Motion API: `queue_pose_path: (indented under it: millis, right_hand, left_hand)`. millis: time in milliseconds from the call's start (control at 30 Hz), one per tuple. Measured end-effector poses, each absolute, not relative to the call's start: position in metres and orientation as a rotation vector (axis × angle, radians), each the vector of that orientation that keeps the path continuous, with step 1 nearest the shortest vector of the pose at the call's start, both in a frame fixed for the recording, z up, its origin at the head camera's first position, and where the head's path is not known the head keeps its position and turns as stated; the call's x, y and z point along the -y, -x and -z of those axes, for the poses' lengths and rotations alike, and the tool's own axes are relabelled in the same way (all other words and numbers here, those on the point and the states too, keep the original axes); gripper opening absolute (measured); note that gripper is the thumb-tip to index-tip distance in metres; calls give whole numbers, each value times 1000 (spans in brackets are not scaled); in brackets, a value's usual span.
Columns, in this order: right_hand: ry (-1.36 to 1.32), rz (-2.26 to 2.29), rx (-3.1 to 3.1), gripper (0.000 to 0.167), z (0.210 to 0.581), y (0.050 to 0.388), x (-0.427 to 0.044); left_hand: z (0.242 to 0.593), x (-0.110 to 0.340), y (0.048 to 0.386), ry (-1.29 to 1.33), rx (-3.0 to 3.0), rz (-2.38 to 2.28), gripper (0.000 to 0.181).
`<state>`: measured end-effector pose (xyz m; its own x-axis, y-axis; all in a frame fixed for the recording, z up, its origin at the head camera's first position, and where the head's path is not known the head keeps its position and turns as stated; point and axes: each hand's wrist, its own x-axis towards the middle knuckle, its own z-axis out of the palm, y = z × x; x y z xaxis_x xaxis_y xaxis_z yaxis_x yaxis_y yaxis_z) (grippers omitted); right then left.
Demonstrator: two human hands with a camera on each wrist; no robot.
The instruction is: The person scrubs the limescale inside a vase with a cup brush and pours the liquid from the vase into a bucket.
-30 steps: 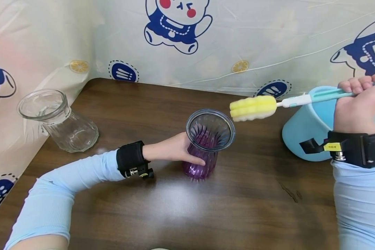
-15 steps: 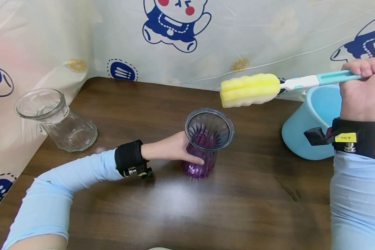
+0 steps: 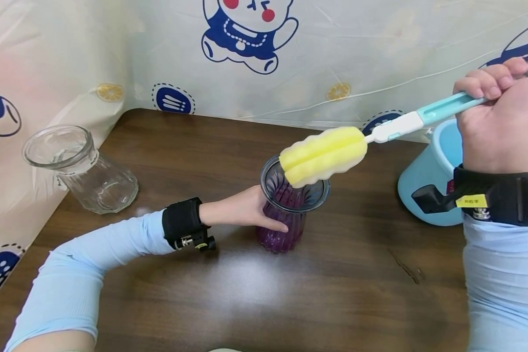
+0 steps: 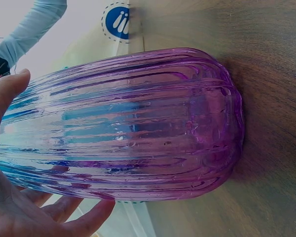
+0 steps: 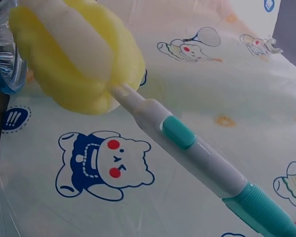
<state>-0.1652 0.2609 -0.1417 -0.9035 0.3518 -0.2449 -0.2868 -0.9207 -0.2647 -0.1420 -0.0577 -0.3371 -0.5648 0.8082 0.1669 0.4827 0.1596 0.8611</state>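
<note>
A ribbed glass vase, purple below and bluish at its rim, stands upright on the wooden table. My left hand grips its side; in the left wrist view the thumb and fingers curve round the ribbed glass. Up at the right, my right hand holds the teal handle of a sponge bottle brush. The yellow and white sponge head tilts down over the vase's mouth, its tip overlapping the opening in the head view. Close up, the right wrist view shows the brush's sponge head near the vase rim.
A clear glass jar stands at the table's left edge. Behind my right wrist is a light blue bucket, partly hidden. A printed plastic sheet hangs along the back and left of the table.
The right hand first lifted the brush away from the bucket, then brought it left and down, so the sponge now tilts over the vase mouth. The left hand and vase stay put.
</note>
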Motion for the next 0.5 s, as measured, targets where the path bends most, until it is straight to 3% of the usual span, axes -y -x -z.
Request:
queue_pose_path:
  millis: [500]
  right_hand:
    - [96,-2716,644,52,140,154,-222]
  left_hand:
    - [334,55,142,-1252,-2111,-1363,92]
